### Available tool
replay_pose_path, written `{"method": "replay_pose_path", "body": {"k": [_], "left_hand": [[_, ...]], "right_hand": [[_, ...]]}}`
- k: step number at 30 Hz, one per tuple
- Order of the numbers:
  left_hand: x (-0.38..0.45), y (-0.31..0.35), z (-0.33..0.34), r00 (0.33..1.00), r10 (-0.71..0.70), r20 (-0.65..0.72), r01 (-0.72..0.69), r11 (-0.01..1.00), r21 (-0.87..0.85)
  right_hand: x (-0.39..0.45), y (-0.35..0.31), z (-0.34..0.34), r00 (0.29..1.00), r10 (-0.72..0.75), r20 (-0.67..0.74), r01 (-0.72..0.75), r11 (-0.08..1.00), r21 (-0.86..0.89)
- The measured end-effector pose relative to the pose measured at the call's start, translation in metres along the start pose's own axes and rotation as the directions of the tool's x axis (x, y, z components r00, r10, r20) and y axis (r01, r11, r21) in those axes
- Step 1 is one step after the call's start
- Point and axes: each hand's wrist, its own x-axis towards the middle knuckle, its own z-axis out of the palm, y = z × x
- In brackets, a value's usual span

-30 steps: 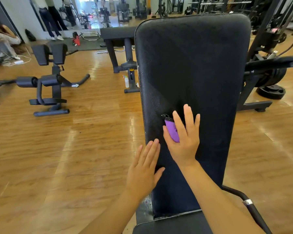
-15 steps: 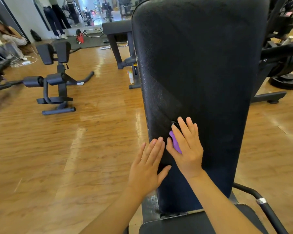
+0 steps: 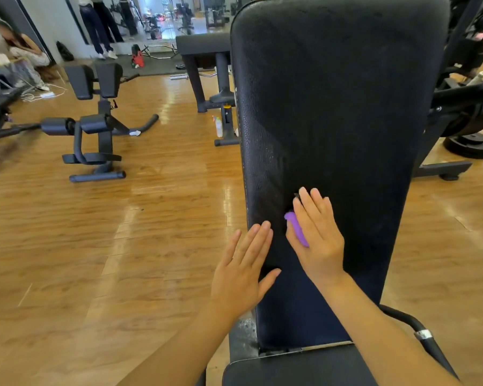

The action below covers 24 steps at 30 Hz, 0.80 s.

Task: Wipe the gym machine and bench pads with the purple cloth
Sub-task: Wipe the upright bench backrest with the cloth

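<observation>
- Purple cloth (image 3: 297, 229) is being pressed flat under the right hand (image 3: 317, 236), fingers extended, on the bench pad (image 3: 346, 107).
- Left hand (image 3: 241, 271) is being laid open, fingers spread, at the pad's left edge.

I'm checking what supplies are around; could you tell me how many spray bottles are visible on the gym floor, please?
1. A single spray bottle stands on the wooden floor beside the foot of the bench frame left of the backrest pad. Others may be hidden behind that pad or other machines.
</observation>
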Motion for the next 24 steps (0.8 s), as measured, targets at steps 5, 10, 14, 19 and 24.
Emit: {"method": "replay_pose_path", "body": {"k": [5,10,14,19,24], "left_hand": [[-0.002,0.006,0.0,1.0,-0.024,0.006,0.024,0.999,0.042],[-0.005,0.007,-0.001,0.999,-0.046,-0.001,0.046,0.997,0.064],[-0.005,0.006,0.0,0.999,-0.041,0.006,0.04,0.996,0.077],[-0.005,0.007,0.0,0.998,-0.056,0.035,0.051,0.991,0.124],[-0.006,0.007,-0.002,0.997,-0.062,0.042,0.058,0.995,0.087]], "right_hand": [[0.123,-0.009,0.021,0.98,-0.079,-0.184,0.095,0.992,0.078],[0.053,-0.003,0.007,0.99,-0.123,-0.071,0.125,0.992,0.024],[0.001,0.013,-0.009,0.972,-0.205,0.116,0.204,0.979,0.021],[0.11,0.001,0.007,0.947,-0.321,-0.022,0.321,0.946,0.033],[0.119,-0.009,0.012,0.977,-0.204,-0.066,0.207,0.977,0.045]]}}
